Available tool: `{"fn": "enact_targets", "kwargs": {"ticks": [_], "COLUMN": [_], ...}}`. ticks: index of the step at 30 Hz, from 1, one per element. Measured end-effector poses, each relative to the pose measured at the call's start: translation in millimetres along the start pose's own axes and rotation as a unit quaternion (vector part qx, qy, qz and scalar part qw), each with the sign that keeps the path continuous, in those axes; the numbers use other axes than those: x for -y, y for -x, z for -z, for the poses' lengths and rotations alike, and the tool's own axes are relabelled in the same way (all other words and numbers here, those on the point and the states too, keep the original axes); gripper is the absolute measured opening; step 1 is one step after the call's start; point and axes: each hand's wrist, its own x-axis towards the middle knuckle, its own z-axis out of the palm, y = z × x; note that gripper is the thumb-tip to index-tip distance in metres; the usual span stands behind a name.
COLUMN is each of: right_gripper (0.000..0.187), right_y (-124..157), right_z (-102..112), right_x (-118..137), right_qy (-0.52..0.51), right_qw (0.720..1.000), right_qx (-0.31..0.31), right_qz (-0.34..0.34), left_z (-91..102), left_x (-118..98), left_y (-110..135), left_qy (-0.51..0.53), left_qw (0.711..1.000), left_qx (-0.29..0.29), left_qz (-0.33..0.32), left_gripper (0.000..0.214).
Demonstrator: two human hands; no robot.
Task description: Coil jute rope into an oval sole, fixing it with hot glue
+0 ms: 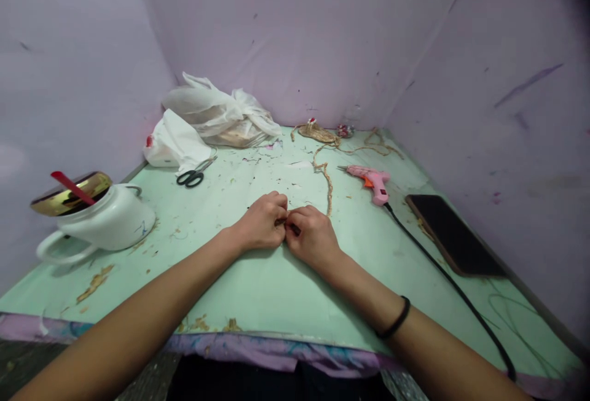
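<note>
My left hand and my right hand meet low over the middle of the table, fingertips pinched together. A brownish bit shows between them, mostly covered by the fingers; it looks like part of the jute twine. This braided-looking strand runs from the back of the table down to my right hand and passes out of sight behind it. At its far end lies a flat woven jute piece with a small white and red decoration on top. A pink glue gun lies right of the twine.
Black-handled scissors lie at left, near white tissue and a tied plastic bag. A white mug with a gold bowl-shaped piece stands far left. A phone and the glue gun's black cable occupy the right.
</note>
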Motion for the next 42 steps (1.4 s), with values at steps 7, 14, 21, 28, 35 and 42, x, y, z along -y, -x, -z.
{"fn": "enact_targets", "kwargs": {"ticks": [7,14,21,28,35,42], "right_gripper": [0.016,0.015,0.019,0.009,0.007,0.006], "right_y": [-1,-1,3,-7,-7,7], "right_z": [0,0,24,47,60,57], "right_x": [1,3,-12,-35,-37,-34], "right_qy": [0.013,0.008,-0.053,-0.082,-0.112,-0.089], "right_qw": [1.000,1.000,0.999,0.978,0.975,0.995], "right_qx": [0.007,0.007,-0.002,-0.149,-0.106,0.050], "right_qz": [0.009,0.000,0.003,-0.124,-0.159,0.023], "left_z": [-1.0,0.8,7.6,4.1,4.7,2.6], "left_x": [1,-2,-4,-2,-5,-12], "left_y": [-1,0,-4,-2,1,4], "left_qy": [-0.037,-0.050,-0.053,-0.009,-0.011,-0.018], "left_qw": [0.999,0.999,0.997,0.996,0.995,0.991], "left_qx": [0.006,0.011,0.032,0.021,0.017,0.004], "left_qz": [0.006,0.012,0.047,0.090,0.096,0.134], "left_gripper": [0.017,0.016,0.020,0.037,0.028,0.033]}}
